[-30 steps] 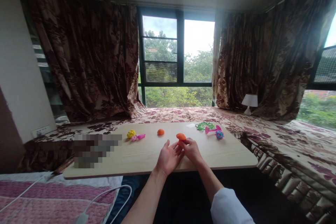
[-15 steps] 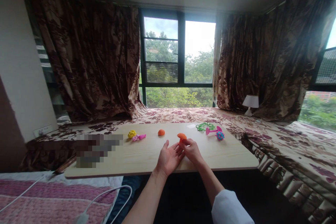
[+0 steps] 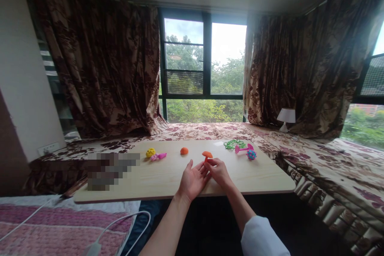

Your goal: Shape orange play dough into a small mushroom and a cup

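Pinched between the fingers of my right hand is the stem of an orange mushroom-shaped toy, its cap on top. My left hand lies palm up with fingers spread, just under and beside the right fingertips. Whether the left fingers touch the stem I cannot tell. Beyond the hands, an orange dome-shaped piece rests on the pale wooden table.
On the table's left lie a yellow lump and a pink toy. At the back right are a green bead string, a pink dumbbell-shaped toy and a blue-pink knobbly ball. A white lamp stands behind.
The orange toy's cap has tilted a little and more of its stem now shows above my right fingers. Both hands stay in nearly the same place.
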The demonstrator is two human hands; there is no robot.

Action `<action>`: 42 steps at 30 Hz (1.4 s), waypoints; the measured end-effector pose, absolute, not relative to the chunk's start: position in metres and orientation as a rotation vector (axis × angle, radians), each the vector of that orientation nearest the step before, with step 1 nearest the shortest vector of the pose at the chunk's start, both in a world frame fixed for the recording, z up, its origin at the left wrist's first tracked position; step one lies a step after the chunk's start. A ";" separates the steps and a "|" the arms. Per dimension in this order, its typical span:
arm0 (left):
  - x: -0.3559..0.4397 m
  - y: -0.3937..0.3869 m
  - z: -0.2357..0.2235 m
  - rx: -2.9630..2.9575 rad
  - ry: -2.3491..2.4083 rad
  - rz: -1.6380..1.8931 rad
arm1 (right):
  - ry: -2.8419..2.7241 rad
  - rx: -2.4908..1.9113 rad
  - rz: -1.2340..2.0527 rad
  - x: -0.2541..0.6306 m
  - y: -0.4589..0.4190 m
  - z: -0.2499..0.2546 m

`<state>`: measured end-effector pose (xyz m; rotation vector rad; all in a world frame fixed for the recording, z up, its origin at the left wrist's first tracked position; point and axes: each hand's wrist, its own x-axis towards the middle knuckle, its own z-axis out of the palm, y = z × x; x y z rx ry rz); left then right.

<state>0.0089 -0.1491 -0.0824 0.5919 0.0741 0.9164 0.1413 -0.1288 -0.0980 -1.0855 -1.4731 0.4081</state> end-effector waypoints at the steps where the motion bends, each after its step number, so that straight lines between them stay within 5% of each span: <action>1: 0.009 -0.149 -0.083 0.588 0.070 0.914 | -1.482 -1.082 0.405 0.141 -0.129 -0.098; 17: 0.009 -0.146 -0.085 0.619 0.105 0.918 | -1.537 -1.082 0.336 0.140 -0.134 -0.095; 30: 0.024 -0.135 -0.086 1.066 0.653 1.414 | -1.502 -1.063 0.350 0.142 -0.134 -0.095; 42: 0.014 -0.130 -0.080 0.772 0.598 1.416 | -1.532 -1.033 0.323 0.135 -0.149 -0.084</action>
